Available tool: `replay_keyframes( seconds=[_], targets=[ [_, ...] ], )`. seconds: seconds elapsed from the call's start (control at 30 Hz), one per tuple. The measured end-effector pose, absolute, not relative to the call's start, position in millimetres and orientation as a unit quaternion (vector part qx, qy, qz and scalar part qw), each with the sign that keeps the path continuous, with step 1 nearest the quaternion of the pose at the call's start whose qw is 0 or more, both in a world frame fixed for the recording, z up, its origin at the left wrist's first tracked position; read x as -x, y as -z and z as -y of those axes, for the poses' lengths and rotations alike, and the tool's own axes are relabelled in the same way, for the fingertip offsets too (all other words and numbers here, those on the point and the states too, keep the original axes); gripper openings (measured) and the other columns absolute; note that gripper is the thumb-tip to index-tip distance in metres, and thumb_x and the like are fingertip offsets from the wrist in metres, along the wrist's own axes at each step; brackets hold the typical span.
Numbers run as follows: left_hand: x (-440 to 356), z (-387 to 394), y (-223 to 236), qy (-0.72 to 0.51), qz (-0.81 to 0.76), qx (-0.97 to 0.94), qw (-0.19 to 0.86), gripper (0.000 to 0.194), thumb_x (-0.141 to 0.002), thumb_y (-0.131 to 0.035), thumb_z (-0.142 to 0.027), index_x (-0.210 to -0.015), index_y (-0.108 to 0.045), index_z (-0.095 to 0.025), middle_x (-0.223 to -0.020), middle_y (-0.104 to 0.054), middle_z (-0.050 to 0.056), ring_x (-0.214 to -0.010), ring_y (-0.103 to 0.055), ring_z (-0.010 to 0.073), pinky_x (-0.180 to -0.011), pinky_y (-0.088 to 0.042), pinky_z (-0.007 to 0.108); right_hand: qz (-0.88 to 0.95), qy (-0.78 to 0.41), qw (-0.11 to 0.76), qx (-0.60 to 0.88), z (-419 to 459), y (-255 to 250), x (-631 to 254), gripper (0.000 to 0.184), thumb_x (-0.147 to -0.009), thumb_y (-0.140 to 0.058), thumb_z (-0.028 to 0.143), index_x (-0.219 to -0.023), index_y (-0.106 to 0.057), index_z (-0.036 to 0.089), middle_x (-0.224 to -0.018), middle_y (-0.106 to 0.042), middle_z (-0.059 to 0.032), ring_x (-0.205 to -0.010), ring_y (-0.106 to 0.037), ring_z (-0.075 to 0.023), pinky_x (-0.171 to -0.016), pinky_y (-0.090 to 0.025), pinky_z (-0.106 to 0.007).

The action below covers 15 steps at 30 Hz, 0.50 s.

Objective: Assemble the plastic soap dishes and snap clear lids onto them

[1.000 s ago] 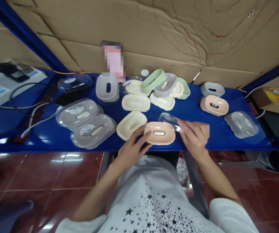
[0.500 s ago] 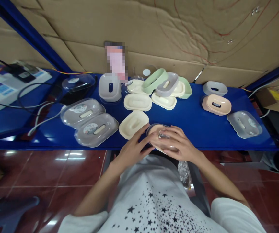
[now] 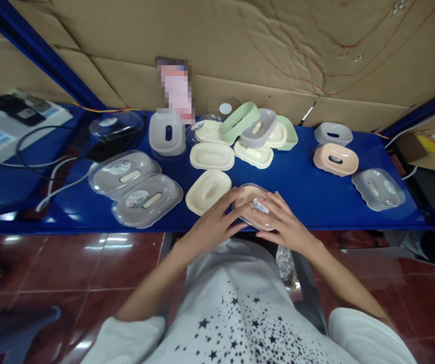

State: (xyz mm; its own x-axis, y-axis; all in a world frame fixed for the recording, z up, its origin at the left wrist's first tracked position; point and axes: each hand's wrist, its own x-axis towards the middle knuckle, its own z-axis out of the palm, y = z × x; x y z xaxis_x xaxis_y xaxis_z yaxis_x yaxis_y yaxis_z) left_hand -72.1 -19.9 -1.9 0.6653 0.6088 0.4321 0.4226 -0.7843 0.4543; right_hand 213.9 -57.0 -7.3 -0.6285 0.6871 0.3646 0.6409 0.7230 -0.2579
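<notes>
A peach soap dish with a clear lid point(image 3: 250, 198) on it sits at the near edge of the blue table point(image 3: 300, 187). My left hand point(image 3: 217, 220) rests on its left side, fingers stretched over the lid. My right hand point(image 3: 281, 222) lies on its right side, fingers spread on the lid beside a small white label. Both hands press down on the lid; neither lifts it. A cream tray point(image 3: 208, 191) lies just left of my left hand.
Two lidded grey dishes point(image 3: 136, 188) lie at the left, and a pile of cream, green and grey parts point(image 3: 247, 134) at the back. A peach dish point(image 3: 335, 158), a grey dish point(image 3: 333, 134) and a lidded dish point(image 3: 378, 188) lie at the right. Cables point(image 3: 56, 172) trail at the far left.
My right hand brought the clear lid from beside the peach dish onto its top. Both hands now lie flat on the lid.
</notes>
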Motion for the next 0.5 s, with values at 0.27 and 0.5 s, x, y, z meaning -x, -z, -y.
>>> replay_keyframes(
  seconds=[0.27,0.5],
  targets=[
    [67.7,7.8,-1.9,-0.281,-0.256,-0.909,0.169,0.042,-0.106,-0.066,-0.030,-0.146,-0.055,-0.026,-0.162,-0.054,0.014,-0.163,-0.038,0.0328,-0.128,-0.046,0.060,0.886,-0.020,0.255,0.387,57.5,12.9,-212.3,0.086,-0.104,-0.070,0.039,-0.174,-0.019,0.046,-0.184,-0.012,0.0024,-0.170,-0.015,-0.0372,-0.134,-0.029,-0.070],
    [68.9,-9.5,-12.2,-0.269,-0.206,-0.921,0.193,0.051,-0.104,-0.069,-0.029,-0.153,-0.053,-0.033,-0.166,-0.051,0.010,-0.163,-0.039,0.0310,-0.128,-0.046,0.058,0.899,-0.103,0.233,0.357,50.3,-1.2,-225.3,0.078,-0.108,-0.063,0.034,-0.173,-0.022,0.047,-0.183,-0.019,0.0049,-0.170,-0.018,-0.0351,-0.134,-0.031,-0.069]
  ],
)
